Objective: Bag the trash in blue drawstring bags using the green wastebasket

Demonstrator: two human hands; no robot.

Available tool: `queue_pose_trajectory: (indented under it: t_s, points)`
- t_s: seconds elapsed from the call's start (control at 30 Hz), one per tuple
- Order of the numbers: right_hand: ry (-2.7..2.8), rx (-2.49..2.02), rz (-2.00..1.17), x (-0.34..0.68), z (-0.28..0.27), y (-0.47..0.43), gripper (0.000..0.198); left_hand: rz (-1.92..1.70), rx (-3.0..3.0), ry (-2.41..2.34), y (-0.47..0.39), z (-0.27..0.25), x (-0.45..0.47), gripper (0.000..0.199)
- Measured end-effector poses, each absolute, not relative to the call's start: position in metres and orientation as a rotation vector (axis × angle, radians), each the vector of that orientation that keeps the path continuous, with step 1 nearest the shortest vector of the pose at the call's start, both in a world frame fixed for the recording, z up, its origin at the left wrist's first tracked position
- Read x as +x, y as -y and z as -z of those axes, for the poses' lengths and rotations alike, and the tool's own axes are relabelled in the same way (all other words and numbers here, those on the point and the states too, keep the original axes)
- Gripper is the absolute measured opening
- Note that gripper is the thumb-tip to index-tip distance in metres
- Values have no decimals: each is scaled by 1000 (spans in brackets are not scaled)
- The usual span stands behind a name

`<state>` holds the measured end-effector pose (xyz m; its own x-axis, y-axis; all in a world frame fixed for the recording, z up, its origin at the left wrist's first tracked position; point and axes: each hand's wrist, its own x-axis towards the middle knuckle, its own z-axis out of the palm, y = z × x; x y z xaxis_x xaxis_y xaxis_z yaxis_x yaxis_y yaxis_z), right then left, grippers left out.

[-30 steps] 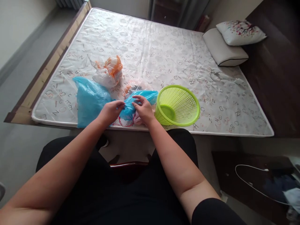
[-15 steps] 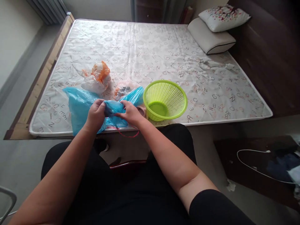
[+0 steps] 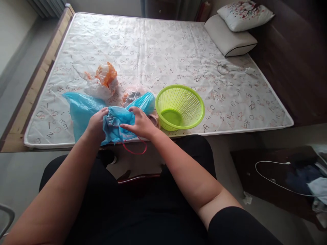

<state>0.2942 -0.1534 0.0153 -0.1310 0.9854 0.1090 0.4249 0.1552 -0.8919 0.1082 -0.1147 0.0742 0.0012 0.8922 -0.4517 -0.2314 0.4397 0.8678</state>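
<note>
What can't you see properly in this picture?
All in the head view:
- What's inside the blue plastic bag being handled: crumpled plastic hides it.
- The left hand's palm: the back of the hand hides it.
- The pinkish thing: partly behind the right hand.
- The gray bar: cut off by the left edge.

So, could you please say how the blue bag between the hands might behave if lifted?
The blue bag would probably sag and fold, as its film is crumpled. It may be light: the film looks thin. The red cord beneath would likely swing, hanging in a loose loop.
</note>
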Motion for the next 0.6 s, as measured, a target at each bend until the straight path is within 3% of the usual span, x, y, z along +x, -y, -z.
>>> queue_pose_trajectory:
  t_s: [0.07, 0.17, 0.23, 0.33, 0.5, 0.6]
  points:
    - [1756, -1541, -815, 294, -12, 153, 53, -970, 623, -1217, 115, -78, 109, 8]
    - [1640, -1782, -716, 300, -10, 145, 20, -867, 566, -1156, 114, -81, 105, 7]
    - [1496, -1803, -737, 303, -12, 140, 14, -805, 526, -1155, 112, -83, 99, 6]
    - [1452, -1636, -936, 296, -17, 144, 22, -792, 479, -1190, 110, -86, 91, 5]
    - [1707, -1484, -1002, 271, -9, 161, 59, -759, 495, -1142, 113, -85, 96, 11]
    - [1639, -1655, -954, 272, 1, 156, 45, -727, 593, -1106, 118, -79, 105, 4]
